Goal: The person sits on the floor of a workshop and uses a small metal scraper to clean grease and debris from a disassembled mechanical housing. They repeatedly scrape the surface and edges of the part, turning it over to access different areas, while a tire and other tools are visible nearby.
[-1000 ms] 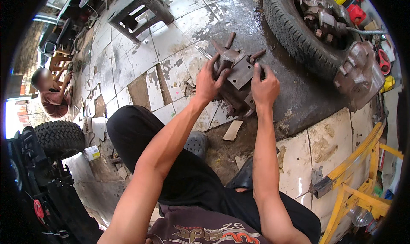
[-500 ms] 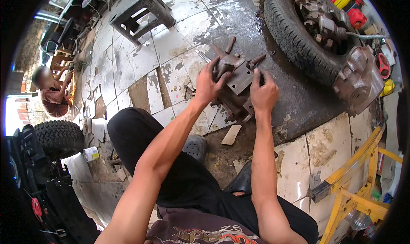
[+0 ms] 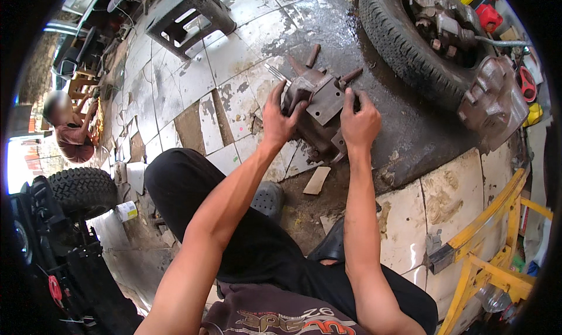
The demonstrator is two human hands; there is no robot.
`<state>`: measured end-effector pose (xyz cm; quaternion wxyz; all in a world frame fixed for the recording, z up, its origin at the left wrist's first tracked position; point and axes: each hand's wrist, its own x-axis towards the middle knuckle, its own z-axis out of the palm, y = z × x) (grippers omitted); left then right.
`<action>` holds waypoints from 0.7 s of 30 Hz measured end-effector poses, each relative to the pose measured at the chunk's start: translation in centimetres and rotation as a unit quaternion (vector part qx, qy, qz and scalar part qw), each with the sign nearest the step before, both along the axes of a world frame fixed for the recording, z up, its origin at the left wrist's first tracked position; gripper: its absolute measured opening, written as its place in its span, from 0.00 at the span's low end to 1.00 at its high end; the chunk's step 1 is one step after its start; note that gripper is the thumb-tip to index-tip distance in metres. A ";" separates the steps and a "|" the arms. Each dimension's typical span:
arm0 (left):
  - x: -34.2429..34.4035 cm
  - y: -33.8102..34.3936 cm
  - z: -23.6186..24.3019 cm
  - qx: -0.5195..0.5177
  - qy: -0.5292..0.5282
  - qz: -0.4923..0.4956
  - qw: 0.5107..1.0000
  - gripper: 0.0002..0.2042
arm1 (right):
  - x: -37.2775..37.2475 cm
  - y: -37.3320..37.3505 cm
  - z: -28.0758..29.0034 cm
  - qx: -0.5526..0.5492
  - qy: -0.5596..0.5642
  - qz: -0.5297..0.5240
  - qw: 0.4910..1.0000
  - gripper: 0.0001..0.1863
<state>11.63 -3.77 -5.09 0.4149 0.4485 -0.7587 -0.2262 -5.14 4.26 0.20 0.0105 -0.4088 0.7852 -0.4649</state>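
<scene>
A heavy, dirty metal casting (image 3: 313,137) with rod-like arms lies on the floor in front of me. On its top sits a flat grey metal plate (image 3: 328,103) with small round holes. My left hand (image 3: 279,117) curves around a dark part of the casting at the plate's left side, thumb and index finger apart around it. At the plate's right edge, my right hand (image 3: 361,124) is closed, its thumb against the plate. Its lower fingers are curled out of sight. Several thin metal rods (image 3: 275,72) show beyond my left fingertips.
A tyre (image 3: 404,54) at the far right holds greasy metal parts. Beside it leans a brown metal casting (image 3: 494,101). A dark plastic stool (image 3: 190,21) stands far left, a yellow metal frame (image 3: 486,241) near right. Another person (image 3: 76,130) crouches at the left.
My left hand has drawn back slightly to the left, and its index finger has come off the casting's top, uncovering more of the dark part. My right hand stays at the plate's edge.
</scene>
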 end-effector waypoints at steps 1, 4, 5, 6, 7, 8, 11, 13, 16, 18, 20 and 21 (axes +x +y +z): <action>0.3 0.4 -0.1 0.001 -0.008 0.005 1.000 0.34 | 0.0 -0.1 -0.1 0.008 -0.002 0.000 1.000 0.14; -0.5 -0.5 1.0 0.020 -0.008 -0.005 1.000 0.35 | -0.4 -0.3 0.0 0.023 -0.009 -0.002 1.000 0.14; -1.1 -0.6 1.7 0.035 -0.005 -0.014 0.999 0.35 | -0.4 -0.1 0.0 0.026 -0.014 -0.002 1.000 0.14; -1.5 -0.7 2.0 0.051 -0.002 -0.023 0.998 0.35 | -0.4 0.0 -0.1 0.029 -0.019 -0.003 0.999 0.14; -1.2 -1.1 1.5 0.058 0.014 -0.035 0.998 0.35 | -0.3 0.1 0.0 0.022 -0.011 -0.005 1.000 0.14; -0.7 -0.5 0.8 0.051 0.022 -0.025 0.998 0.34 | -0.1 -0.1 0.1 0.015 -0.003 -0.008 1.000 0.14; -0.1 0.4 0.1 0.014 0.024 -0.001 1.000 0.34 | -0.2 -0.1 0.0 0.025 -0.003 -0.002 1.000 0.14; 0.0 -0.5 0.4 0.023 -0.002 -0.017 1.000 0.34 | -0.3 -0.4 0.1 0.022 -0.015 0.005 1.000 0.14; -1.5 -0.8 1.7 0.066 0.002 -0.021 0.998 0.35 | -0.4 -0.1 0.2 0.013 -0.027 0.001 1.000 0.14; -1.2 -0.6 0.7 0.052 0.026 0.001 0.998 0.36 | -0.1 -0.1 0.5 0.015 -0.021 0.001 1.000 0.14; 0.1 0.3 -1.0 0.047 0.041 -0.003 0.998 0.37 | -0.2 -0.4 0.4 0.008 -0.011 -0.001 1.000 0.14; 0.5 0.5 -1.4 0.058 0.033 -0.007 0.998 0.37 | 0.0 -0.2 0.3 0.006 -0.007 -0.001 1.000 0.14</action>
